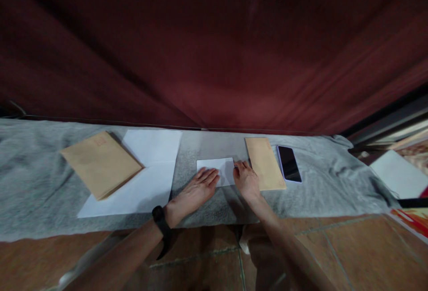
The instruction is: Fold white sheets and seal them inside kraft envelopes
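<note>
A small folded sheet of white paper (226, 164) lies on the grey cloth directly in front of me. My left hand (204, 181) rests flat over its left part, fingers stretched out and holding nothing. At the paper's right edge, my right hand (246, 178) has its fingers bent and closed on the edge; the fingertips are partly hidden. Just right of that hand lies a single brown envelope (266, 166). Farther left, a stack of brown envelopes (102, 164) sits on larger white sheets (155, 148), which show a crease across them.
A phone (289, 164) with a dark screen and a pale purple case lies right of the single envelope. Grey cloth (327, 170) covers the narrow surface, with a dark red upright panel (214, 59) behind it. Tiled floor (354, 246) shows below the front edge.
</note>
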`<state>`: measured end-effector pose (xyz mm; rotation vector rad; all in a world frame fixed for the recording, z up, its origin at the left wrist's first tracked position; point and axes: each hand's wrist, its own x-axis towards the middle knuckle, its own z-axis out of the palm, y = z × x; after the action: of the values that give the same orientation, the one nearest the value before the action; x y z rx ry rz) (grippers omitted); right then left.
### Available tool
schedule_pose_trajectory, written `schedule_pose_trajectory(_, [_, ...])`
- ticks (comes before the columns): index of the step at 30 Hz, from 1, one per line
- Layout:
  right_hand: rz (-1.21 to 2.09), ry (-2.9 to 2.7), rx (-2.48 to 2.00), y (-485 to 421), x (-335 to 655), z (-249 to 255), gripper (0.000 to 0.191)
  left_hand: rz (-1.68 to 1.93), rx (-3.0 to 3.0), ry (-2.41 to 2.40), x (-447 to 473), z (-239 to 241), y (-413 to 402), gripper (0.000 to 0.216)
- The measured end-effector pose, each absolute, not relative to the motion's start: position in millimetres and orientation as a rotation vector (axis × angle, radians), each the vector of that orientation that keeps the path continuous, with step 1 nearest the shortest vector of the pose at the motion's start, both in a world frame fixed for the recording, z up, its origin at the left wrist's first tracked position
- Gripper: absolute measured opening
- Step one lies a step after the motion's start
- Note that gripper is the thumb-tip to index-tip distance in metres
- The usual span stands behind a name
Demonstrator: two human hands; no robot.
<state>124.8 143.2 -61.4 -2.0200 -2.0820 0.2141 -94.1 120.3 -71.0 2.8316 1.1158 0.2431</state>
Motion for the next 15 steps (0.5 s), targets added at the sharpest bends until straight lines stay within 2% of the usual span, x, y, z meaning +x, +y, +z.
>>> schedule_pose_trajectory(6, [0.199, -2.06, -2.018, 142, 124, -60, 0.029, 0.263, 2.772, 1.141, -97, -69, 121, 0.046])
schedule_pose_trajectory(10, [0.105, -2.081, -1.898, 141, 118, -60, 0.035, 0.32, 2.701, 1.213, -89, -63, 121, 0.042])
schedule_pose_trajectory(15, [0.374, -2.162, -1.537, 142, 99, -71, 0.048, 0.417, 2.646, 1.409, -65, -69, 127, 0.052])
